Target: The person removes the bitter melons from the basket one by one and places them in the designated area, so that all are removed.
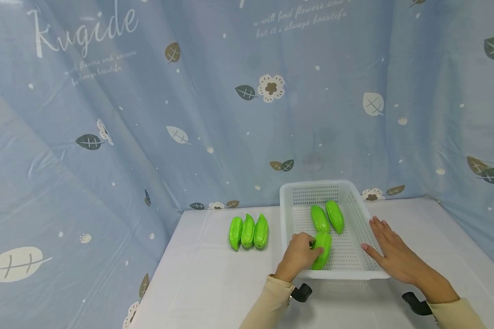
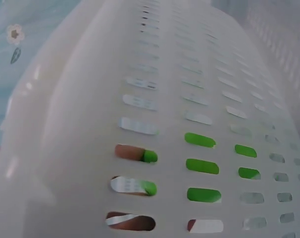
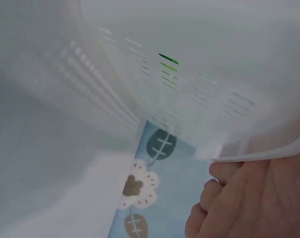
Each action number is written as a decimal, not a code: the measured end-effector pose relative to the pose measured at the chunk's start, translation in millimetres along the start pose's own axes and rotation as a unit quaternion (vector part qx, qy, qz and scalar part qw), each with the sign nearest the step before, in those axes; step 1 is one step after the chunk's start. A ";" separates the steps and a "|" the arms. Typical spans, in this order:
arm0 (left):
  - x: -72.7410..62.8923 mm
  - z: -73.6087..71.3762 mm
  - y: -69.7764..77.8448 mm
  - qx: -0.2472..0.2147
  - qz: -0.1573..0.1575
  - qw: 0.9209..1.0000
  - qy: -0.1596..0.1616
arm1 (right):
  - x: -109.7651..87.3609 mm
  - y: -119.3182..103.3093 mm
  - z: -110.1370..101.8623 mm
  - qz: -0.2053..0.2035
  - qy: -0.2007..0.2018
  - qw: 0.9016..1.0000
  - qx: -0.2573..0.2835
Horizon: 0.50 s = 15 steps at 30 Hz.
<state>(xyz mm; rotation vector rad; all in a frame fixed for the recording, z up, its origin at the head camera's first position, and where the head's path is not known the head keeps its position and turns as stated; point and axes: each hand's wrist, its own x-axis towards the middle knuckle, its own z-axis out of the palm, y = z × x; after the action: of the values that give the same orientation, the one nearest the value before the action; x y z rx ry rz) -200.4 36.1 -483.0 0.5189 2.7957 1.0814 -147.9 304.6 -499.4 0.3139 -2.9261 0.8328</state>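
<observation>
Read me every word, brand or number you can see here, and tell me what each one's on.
"Kugide": blue curtain, upper left.
"flowers and sorrows": same curtain, below that; start blurred.
"always beautifu": next line; start blurred.
"u will find flowers and": curtain, top centre; end faded.
"but it's always beautifu": directly beneath.
Top-edge lettering: cut off, unreadable.
No readable text on the white basket or green vegetables.
</observation>
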 end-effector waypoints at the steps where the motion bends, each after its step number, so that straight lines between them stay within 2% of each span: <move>1: -0.3 -0.5 -0.2 -0.006 0.000 1.000 0.000 | 0.0 -0.4 -0.1 0.000 0.000 1.000 -0.003; 9: -0.7 -3.4 -2.3 -0.056 0.006 0.998 0.004 | -0.8 -1.9 -0.5 -0.003 0.000 0.999 -0.032; 15: -0.1 -5.3 -5.8 -0.071 0.016 0.997 0.009 | 0.2 -0.8 -0.4 -0.005 -0.002 0.999 -0.051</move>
<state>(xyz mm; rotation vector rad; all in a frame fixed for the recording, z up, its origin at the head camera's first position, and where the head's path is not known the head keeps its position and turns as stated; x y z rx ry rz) -203.0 28.8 -482.9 0.5430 2.7083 1.2867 -147.9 304.1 -498.6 0.3224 -2.9549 0.6796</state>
